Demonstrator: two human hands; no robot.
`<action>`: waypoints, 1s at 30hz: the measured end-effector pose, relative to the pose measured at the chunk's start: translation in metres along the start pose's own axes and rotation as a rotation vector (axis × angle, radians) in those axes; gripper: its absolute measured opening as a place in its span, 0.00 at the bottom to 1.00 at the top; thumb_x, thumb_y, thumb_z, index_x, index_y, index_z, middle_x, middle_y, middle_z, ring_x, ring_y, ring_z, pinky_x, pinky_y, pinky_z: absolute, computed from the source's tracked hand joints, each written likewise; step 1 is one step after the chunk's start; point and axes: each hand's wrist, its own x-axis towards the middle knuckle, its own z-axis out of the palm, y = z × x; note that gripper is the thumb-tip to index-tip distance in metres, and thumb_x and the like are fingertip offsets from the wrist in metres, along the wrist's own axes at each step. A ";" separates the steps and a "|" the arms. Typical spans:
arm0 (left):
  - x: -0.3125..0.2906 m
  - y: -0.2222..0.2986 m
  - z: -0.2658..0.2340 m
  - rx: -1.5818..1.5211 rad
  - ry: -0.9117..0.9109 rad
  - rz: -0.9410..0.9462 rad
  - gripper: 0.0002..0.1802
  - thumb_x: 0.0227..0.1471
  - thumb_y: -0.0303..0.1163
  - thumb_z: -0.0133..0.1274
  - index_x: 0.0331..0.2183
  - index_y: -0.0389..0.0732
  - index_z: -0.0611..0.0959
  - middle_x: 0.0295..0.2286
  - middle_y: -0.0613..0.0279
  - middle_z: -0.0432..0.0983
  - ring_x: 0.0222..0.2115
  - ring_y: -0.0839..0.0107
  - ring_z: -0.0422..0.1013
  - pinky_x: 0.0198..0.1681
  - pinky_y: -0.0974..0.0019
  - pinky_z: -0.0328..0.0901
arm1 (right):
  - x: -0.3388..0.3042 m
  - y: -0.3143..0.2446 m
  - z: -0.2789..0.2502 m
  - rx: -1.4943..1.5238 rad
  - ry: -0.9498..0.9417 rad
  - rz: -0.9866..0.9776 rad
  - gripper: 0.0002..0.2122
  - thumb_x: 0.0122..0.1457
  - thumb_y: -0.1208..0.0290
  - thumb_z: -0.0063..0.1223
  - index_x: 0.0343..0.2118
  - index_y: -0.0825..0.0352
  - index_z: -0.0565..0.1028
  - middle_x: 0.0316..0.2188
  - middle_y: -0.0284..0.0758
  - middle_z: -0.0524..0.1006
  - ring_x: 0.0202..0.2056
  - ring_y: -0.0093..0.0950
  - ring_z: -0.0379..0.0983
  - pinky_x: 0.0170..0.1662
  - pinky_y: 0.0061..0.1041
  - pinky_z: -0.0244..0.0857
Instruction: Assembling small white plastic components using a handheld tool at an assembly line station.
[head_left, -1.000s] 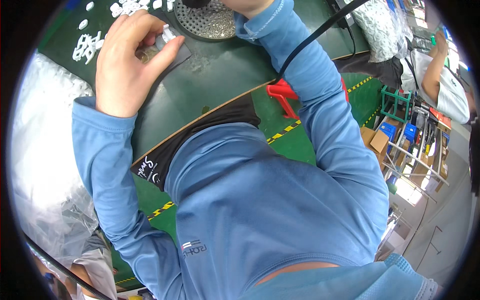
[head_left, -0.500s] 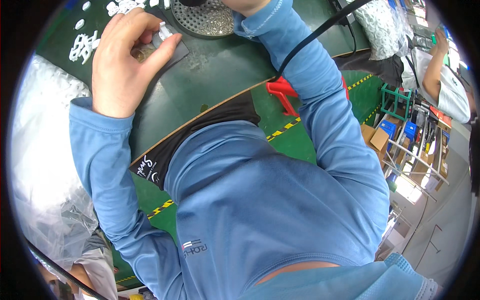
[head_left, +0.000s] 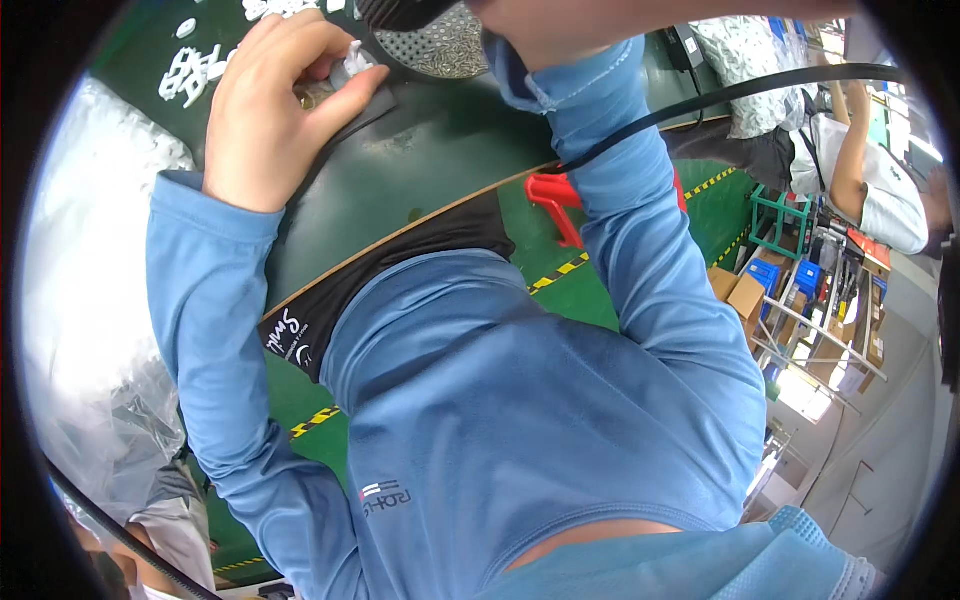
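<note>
My left hand (head_left: 275, 110) is at the upper left, thumb and fingers closed around a small white plastic part (head_left: 355, 60). That part is at a dark flat block (head_left: 378, 108) on the table, mostly hidden by the hand. At the top edge, my right hand (head_left: 560, 25) is closed on a black tool (head_left: 405, 12) that looks like an electric screwdriver; its tip and most of my fingers are out of frame. Just beneath it lies a round, perforated dish (head_left: 405, 45) with many small metal screws (head_left: 455, 50).
Loose white parts (head_left: 190, 75) lie left of my left hand on the dark green table (head_left: 420, 165). A big clear bag of white parts (head_left: 100, 250) fills the left. A black cable (head_left: 740, 95) crosses my right sleeve. Beyond are a red stool (head_left: 555, 205) and another person (head_left: 880, 200).
My right hand and the black tool have risen closer to the camera, and the cable has swung lower. My left hand keeps its grip on the white part.
</note>
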 end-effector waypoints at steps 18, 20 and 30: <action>0.007 0.023 -0.008 -0.091 -0.002 -0.139 0.16 0.39 0.26 0.67 0.35 0.38 0.83 0.34 0.52 0.78 0.37 0.50 0.72 0.42 0.56 0.67 | -0.016 0.002 0.041 -0.150 -0.003 0.106 0.43 0.53 0.27 0.53 0.47 0.73 0.69 0.22 0.42 0.74 0.21 0.26 0.70 0.25 0.22 0.66; 0.007 0.021 -0.008 -0.074 0.007 -0.104 0.15 0.40 0.26 0.67 0.34 0.38 0.83 0.32 0.53 0.78 0.36 0.52 0.72 0.41 0.57 0.67 | -0.016 0.002 0.040 -0.125 -0.001 0.134 0.43 0.53 0.28 0.54 0.47 0.74 0.69 0.22 0.42 0.74 0.21 0.26 0.70 0.25 0.22 0.66; 0.007 0.012 -0.003 -0.180 0.025 -0.092 0.14 0.40 0.25 0.68 0.34 0.37 0.85 0.35 0.52 0.80 0.40 0.51 0.74 0.46 0.56 0.69 | -0.021 0.013 0.035 0.066 -0.041 0.204 0.34 0.56 0.43 0.63 0.46 0.74 0.69 0.22 0.40 0.73 0.23 0.28 0.71 0.26 0.21 0.64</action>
